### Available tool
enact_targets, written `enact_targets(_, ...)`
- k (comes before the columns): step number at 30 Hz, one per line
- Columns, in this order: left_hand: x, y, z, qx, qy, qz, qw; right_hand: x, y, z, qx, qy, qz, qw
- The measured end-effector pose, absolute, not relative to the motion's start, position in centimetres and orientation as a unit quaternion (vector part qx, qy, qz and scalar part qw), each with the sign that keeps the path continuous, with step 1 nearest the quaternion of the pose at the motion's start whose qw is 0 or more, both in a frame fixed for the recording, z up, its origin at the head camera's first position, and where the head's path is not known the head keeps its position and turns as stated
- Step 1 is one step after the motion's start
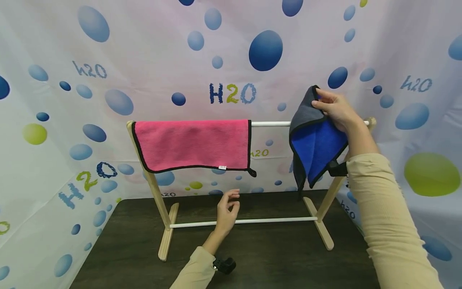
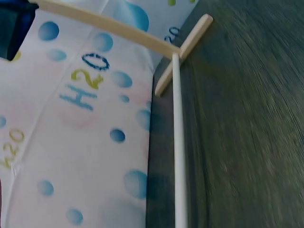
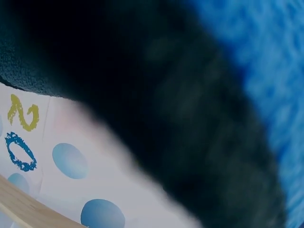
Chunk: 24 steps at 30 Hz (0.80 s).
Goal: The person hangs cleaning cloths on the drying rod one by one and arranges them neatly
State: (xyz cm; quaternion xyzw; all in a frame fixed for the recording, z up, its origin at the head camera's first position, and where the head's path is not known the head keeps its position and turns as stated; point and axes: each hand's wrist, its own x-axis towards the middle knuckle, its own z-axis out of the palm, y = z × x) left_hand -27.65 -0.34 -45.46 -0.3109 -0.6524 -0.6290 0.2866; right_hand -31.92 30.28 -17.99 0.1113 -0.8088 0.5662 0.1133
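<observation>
My right hand [image 1: 337, 108] pinches a top corner of a blue-and-grey cloth [image 1: 319, 140] with black edging, over the right end of the rack's white top rail [image 1: 270, 124]. The cloth hangs in folds, its lower corners dangling below that rail. Up close in the right wrist view, blue pile [image 3: 280, 85] and a blurred dark edge fill much of the picture. Lower down, my left hand [image 1: 227, 212] hovers by the bottom rail [image 1: 274, 220], fingers loosely bent and holding nothing. Beside it, higher up, a pink cloth [image 1: 191, 144] is draped over the left part of the top rail.
The rack's wooden left leg [image 1: 153, 188] and right leg [image 1: 332, 196] stand on flat feet on a dark wooden table [image 1: 274, 257]. Behind hangs a white curtain [image 1: 151, 52] printed with blue and green spots.
</observation>
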Motion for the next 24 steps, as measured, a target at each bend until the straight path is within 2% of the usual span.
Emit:
enact_targets(3, -27.4, 0.8, -44.8, -0.319, -0.648, -0.646, 0.247, -32.0, 30.2, -17.9, 0.104, -0.797, 0.585, 0.11)
enact_targets(12, -27.4, 3.3, -43.2, -0.342, -0.638, -0.667, 0.175, -32.1, 30.3, -17.5, 0.087, -0.671, 0.73, 0.098)
enact_targets(24, -27.3, 5.9, -42.1, -0.35, -0.619, -0.695, 0.104, -31.5, 30.6, -17.1, 0.031, -0.611, 0.787, 0.081)
